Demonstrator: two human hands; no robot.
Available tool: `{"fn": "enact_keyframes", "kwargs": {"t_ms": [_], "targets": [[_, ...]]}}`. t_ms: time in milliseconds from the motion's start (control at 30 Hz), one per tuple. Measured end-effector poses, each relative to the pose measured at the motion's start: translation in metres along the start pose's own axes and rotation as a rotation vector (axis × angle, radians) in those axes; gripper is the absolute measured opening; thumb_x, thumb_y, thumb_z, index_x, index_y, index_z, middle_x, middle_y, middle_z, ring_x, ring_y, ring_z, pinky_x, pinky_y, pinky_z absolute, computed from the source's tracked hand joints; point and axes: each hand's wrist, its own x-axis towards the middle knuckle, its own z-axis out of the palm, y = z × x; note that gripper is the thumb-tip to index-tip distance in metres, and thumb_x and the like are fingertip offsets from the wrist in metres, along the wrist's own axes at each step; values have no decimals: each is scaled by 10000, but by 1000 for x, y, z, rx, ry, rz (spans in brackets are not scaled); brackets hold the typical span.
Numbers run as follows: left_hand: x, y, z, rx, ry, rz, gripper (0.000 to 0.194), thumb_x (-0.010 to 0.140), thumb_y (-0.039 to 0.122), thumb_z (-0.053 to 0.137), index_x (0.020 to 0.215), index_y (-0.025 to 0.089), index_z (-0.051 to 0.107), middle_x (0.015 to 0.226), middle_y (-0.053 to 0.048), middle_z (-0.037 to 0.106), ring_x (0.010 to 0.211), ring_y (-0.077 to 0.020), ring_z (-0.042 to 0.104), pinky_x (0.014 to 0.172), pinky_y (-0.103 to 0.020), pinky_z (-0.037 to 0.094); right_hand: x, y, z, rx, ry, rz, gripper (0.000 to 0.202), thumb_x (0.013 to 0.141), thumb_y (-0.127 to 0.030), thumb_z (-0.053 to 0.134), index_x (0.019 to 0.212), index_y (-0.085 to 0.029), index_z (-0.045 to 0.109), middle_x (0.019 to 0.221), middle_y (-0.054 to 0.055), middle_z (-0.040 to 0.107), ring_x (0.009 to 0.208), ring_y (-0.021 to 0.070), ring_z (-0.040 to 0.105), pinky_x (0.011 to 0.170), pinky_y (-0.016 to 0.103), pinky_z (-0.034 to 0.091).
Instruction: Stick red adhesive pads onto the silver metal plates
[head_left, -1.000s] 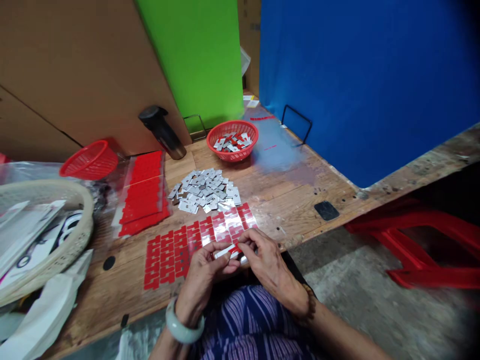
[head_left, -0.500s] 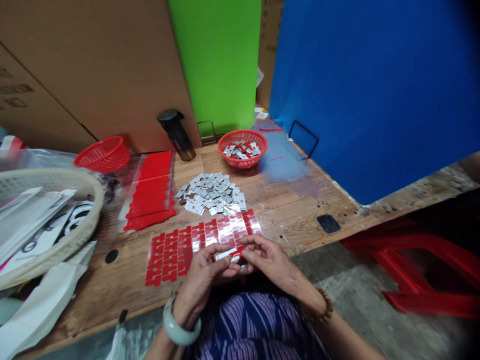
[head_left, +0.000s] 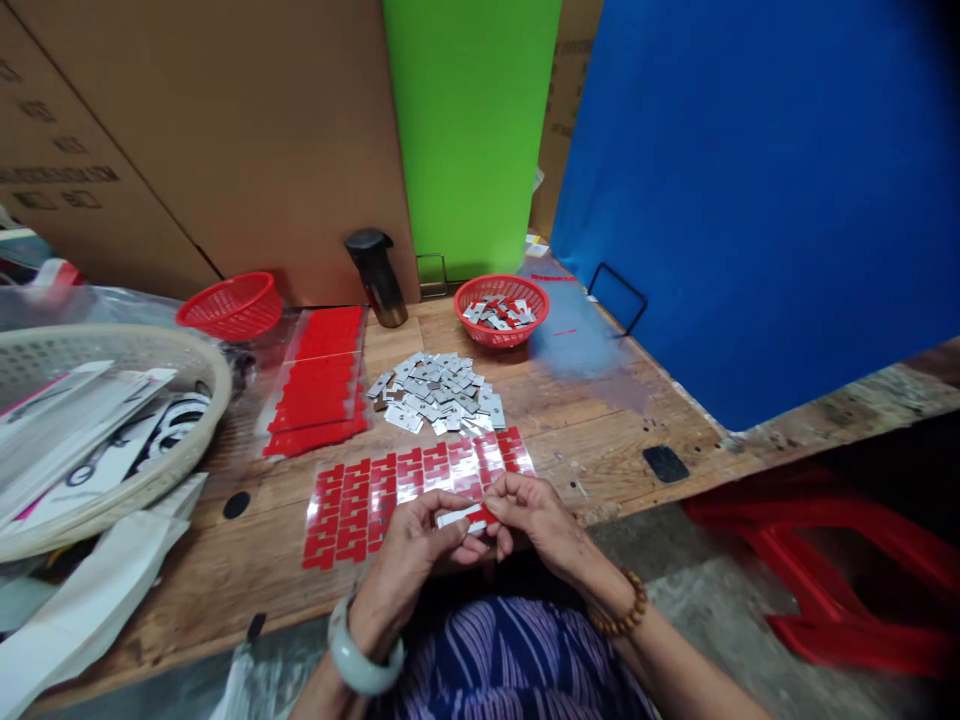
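My left hand (head_left: 420,535) is closed around one end of a small flat silver-white metal plate (head_left: 452,518) just above the table's front edge. The fingers of my right hand (head_left: 536,518) pinch a red sticker (head_left: 478,516) at the plate's other end. How far the sticker is wrapped round the plate is hidden by my fingers. Just beyond my hands lies a clear sheet of red stickers (head_left: 355,510), cut in stepped shapes. Behind it is a loose pile of similar metal plates (head_left: 439,388).
A red basket (head_left: 501,338) holds plates with red ends. More red sheets (head_left: 319,375) are stacked left of the pile. A black tumbler (head_left: 377,280), another red basket (head_left: 232,308) and a large cream basket (head_left: 214,430) stand around. A blue panel (head_left: 750,200) rises at right.
The view has shifted slightly, so the table things appear a little farther right. My right fingers have closed in on the red sticker at the plate's end; my left hand keeps its hold.
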Motion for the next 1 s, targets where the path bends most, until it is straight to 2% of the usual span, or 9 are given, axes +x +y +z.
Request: {"fn": "enact_keyframes", "kwargs": {"t_ms": [200,333,467,600,767,833,900,933,1000], "targets": [[4,1,-7,13,22,39,374,638,247,744,929,97,564,640,-98,714,526,-118,655,541,-171,494,3,-3,4,-28,-40,-36,373,853,-506,470,810,-143,546,595,-8,602,488,77,566,519,190,403],[5,1,-10,13,34,38,419,615,289,765,933,96,572,628,-84,708,527,-113,648,530,-165,482,2,-10,8,-144,-29,-38,324,744,-424,651,878,-146,554,566,-49,563,492,69,529,514,183,398],[8,-2,-8,5,59,34,501,572,388,782,931,106,576,607,-70,697,544,-125,649,528,-172,481,5,-12,12,-199,22,-54,310,729,-431,651,795,-149,539,508,-55,544,421,62,482,449,174,362],[15,-8,-3,-9,117,123,475,547,445,780,837,113,603,589,-63,686,500,-117,625,501,-178,466,11,-7,13,-201,39,-64,343,724,-480,637,753,-157,527,536,-40,569,394,56,471,420,170,348],[25,-21,-11,-18,183,163,470,540,496,764,796,146,583,498,-39,650,438,-125,594,476,-196,444,33,-18,-2,-327,-22,-78,414,829,-544,476,697,-155,526,473,-36,539,381,72,498,410,174,380],[30,-26,-19,4,215,185,478,550,519,746,797,150,570,479,-39,641,419,-127,584,479,-204,444,54,-35,-17,-286,63,-96,388,819,-541,500,771,-157,521,525,-34,566,388,81,522,405,182,413],[34,-29,-26,14,247,196,490,547,531,740,801,149,569,508,-51,657,455,-144,610,507,-218,465,81,-58,-36,-71,335,-120,375,750,-506,617,879,-182,481,658,-31,600,389,79,534,379,189,432],[36,-31,-29,17,258,194,495,544,534,739,804,149,570,523,-55,664,477,-154,624,524,-225,475,96,-70,-47,-30,406,-136,379,757,-492,620,920,-193,452,710,-29,600,428,70,553,412,182,458],[39,-33,-32,23,269,185,504,538,541,738,809,152,566,548,-62,674,512,-169,644,551,-241,492,125,-91,-66,14,471,-127,388,786,-508,581,948,-193,422,717,-17,583,480,85,586,456,199,495]]}}
